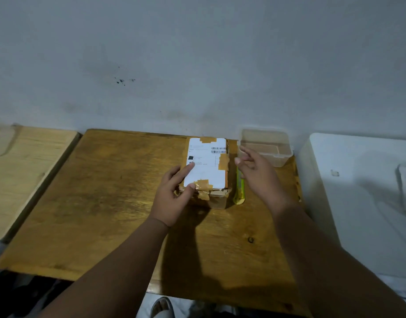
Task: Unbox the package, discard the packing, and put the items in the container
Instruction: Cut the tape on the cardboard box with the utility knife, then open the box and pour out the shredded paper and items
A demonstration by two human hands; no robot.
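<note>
A small cardboard package [209, 166] lies on the wooden table [101, 198], sealed with brown tape and covered by a white shipping label. My left hand [174, 193] rests on its near left corner, thumb and fingers touching the label. My right hand [259, 175] hovers just right of the package with fingers spread, holding nothing. A yellow-green utility knife [240, 191] lies on the table under that hand, beside the package. A clear plastic container [266, 145] stands at the back right of the table, with nothing visible in it.
A lighter wooden board [25, 171] adjoins the table on the left. A white surface [362, 203] with some cloth on it lies to the right. A grey wall [197, 65] runs right behind the table. A sandal [162, 307] shows below the near edge.
</note>
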